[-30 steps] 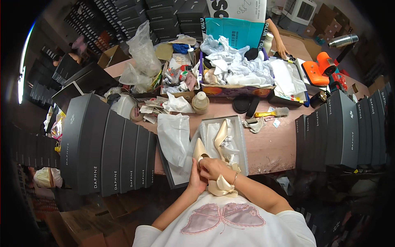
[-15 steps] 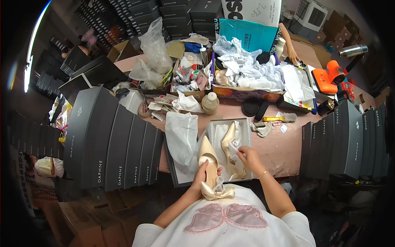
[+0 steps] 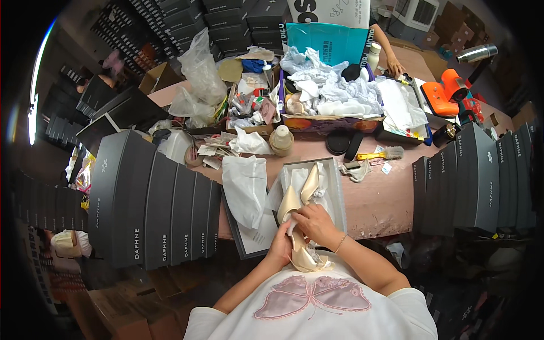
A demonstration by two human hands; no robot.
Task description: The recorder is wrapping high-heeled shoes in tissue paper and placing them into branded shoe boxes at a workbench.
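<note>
A cream pointed-toe shoe [image 3: 290,199] is in my left hand [image 3: 280,245], toe pointing away from me. Its bow-trimmed heel strap [image 3: 306,259] lies close to my shirt. My right hand [image 3: 317,224] has its closed fingers at the shoe's opening, and whatever they pinch is hidden. A bit of white shows by the left thumb. The matching cream shoe [image 3: 310,184] lies on white paper in the grey shoebox [image 3: 341,198] just beyond. Left of it, a sheet of white tissue paper [image 3: 243,190] covers part of the box lid [image 3: 245,241].
Dark shoeboxes stand in a row at left [image 3: 127,198] and right [image 3: 473,175]. A bottle [image 3: 281,140], a yellow-handled brush [image 3: 381,153] and a carton of crumpled paper [image 3: 334,122] sit farther back. Another person's hand [image 3: 395,65] reaches in at the far right.
My right hand has moved left and toward me, from beside the boxed shoe to the opening of the held one. The whitish piece it pinched earlier is no longer plainly visible.
</note>
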